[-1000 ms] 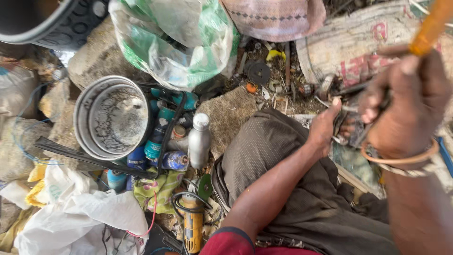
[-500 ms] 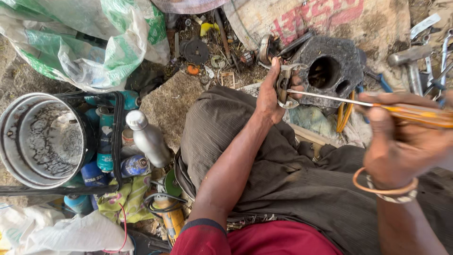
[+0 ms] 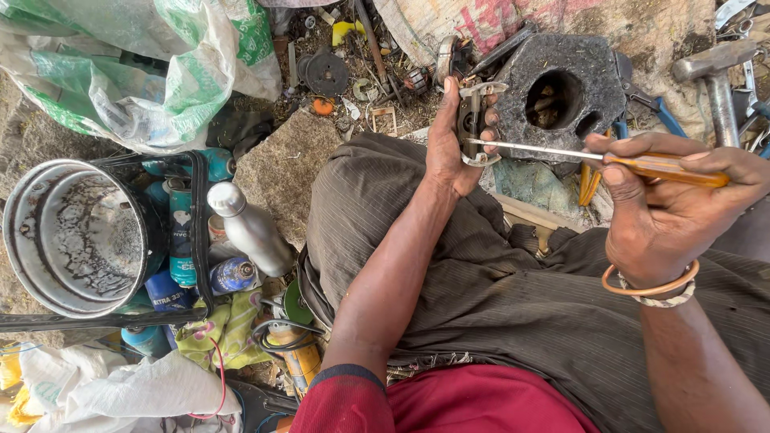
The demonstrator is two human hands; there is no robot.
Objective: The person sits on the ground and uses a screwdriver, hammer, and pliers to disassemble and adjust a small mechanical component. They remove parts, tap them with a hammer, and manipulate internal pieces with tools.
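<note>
outdoor repair workshop | hammer (image 3: 716, 80), spray cans (image 3: 183, 232), scrap on ground

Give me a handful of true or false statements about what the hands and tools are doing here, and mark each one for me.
1. The right hand holds a screwdriver with an orange handle. True.
2. The left hand is empty. False: it grips a small metal part.
3. The screwdriver's tip meets the small metal part. True.
4. The hammer lies on the person's lap. False: it lies on the ground at the upper right.
5. A steel bottle lies beside the round metal pot. True.
6. The right wrist is bare. False: it wears an orange bangle.
</note>
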